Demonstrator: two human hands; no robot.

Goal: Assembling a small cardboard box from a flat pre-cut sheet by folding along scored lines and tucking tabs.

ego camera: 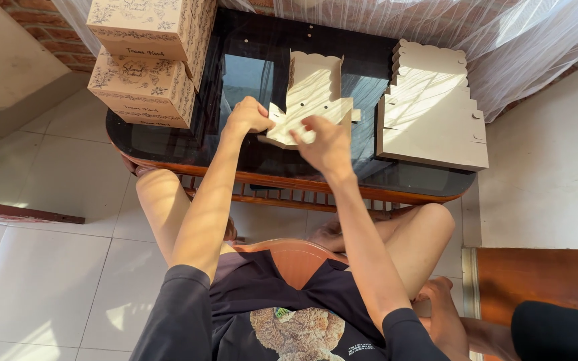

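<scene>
A flat, die-cut cardboard box blank [312, 100] lies on the dark glass table [249, 60] in front of me, its scalloped flap pointing away. My left hand [247, 117] pinches the blank's near left flap. My right hand [326, 144] presses and folds the near right part of the same blank. Part of the blank's near edge is hidden under my fingers.
A stack of flat cardboard blanks [429, 110] sits on the table's right side. Two assembled printed cardboard boxes [148, 60] are stacked at the left corner. White net curtain [503, 40] hangs behind the table. I sit on an orange chair [296, 257] over white floor tiles.
</scene>
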